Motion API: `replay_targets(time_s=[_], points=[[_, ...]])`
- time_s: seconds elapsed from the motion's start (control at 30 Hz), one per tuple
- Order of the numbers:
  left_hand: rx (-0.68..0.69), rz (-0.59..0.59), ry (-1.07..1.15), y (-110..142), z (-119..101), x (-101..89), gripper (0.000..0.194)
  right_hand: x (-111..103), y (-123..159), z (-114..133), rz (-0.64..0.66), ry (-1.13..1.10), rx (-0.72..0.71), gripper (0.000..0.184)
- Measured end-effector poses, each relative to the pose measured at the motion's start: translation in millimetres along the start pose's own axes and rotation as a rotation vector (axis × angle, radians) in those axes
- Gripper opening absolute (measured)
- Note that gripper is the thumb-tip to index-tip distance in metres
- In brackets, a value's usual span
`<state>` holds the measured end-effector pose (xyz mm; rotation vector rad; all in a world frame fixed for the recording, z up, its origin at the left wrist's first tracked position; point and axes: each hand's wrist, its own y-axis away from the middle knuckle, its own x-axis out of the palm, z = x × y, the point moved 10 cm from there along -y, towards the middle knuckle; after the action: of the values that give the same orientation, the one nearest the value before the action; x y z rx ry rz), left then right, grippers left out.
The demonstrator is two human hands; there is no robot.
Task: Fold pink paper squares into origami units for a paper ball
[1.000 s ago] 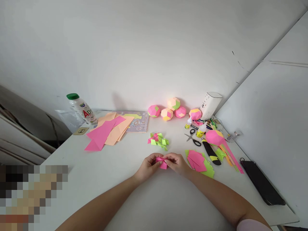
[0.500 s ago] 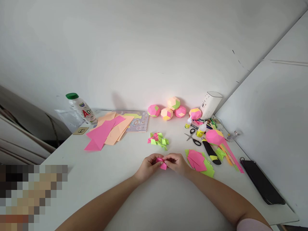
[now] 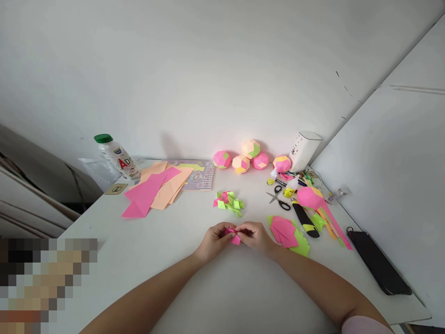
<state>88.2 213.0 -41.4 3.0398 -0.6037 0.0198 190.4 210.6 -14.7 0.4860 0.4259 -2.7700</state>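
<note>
Both hands meet at the middle of the white table (image 3: 146, 260) over a small folded pink paper piece (image 3: 234, 237). My left hand (image 3: 213, 242) pinches its left side with fingers closed. From the right, my right hand (image 3: 255, 236) grips the same piece. A pile of folded green and pink paper units (image 3: 228, 202) lies just beyond the hands. To the right of my right hand sits a stack of pink and green paper squares (image 3: 288, 234).
Several paper balls (image 3: 241, 160) line the wall beside a white box (image 3: 303, 150). Scissors (image 3: 278, 198), glue bottles (image 3: 291, 186), a craft knife (image 3: 305, 220) and a black phone (image 3: 378, 269) lie right. Pink and orange sheets (image 3: 156, 188) and a green-capped bottle (image 3: 116, 157) lie left.
The hands have hardly moved; the fingers have worked the pink piece slightly and less of it shows below them.
</note>
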Motion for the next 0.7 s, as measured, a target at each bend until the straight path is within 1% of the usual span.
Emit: replay_targets(time_s=[0.1, 0.23, 0.3, 0.4, 0.43, 0.5, 0.6, 0.7], points=[[-0.004, -0.021, 0.004, -0.2, 1.4, -1.6, 0.030, 2.0, 0.6, 0.4, 0.026, -0.021, 0.002, 0.021], [-0.004, -0.039, 0.032, -1.3, 5.4, -3.9, 0.029, 2.8, 0.8, 6.4, 0.030, 0.012, -0.042, 0.023], [0.044, -0.037, -0.006, -1.8, 1.3, -4.1, 0.026, 2.2, 0.6, 9.3, 0.018, 0.034, -0.066, 0.022], [0.157, -0.054, -0.100, -0.7, -11.8, -5.3, 0.022, -0.4, 0.7, 12.1, -0.016, 0.039, -0.098, 0.019], [0.165, -0.051, -0.111, -0.4, -13.6, -4.8, 0.022, -1.4, 0.8, 12.7, -0.029, 0.040, -0.107, 0.018], [0.119, -0.017, -0.107, -0.6, -10.5, -1.9, 0.022, -3.1, 1.1, 12.9, -0.049, 0.040, -0.114, 0.017], [0.044, 0.013, -0.111, -0.2, -3.6, 0.4, 0.024, -4.4, 1.2, 7.2, -0.065, 0.010, -0.060, 0.014], [0.066, -0.001, -0.107, 0.1, -4.7, -1.3, 0.025, -4.2, 1.6, -2.4, -0.065, -0.041, 0.026, 0.015]])
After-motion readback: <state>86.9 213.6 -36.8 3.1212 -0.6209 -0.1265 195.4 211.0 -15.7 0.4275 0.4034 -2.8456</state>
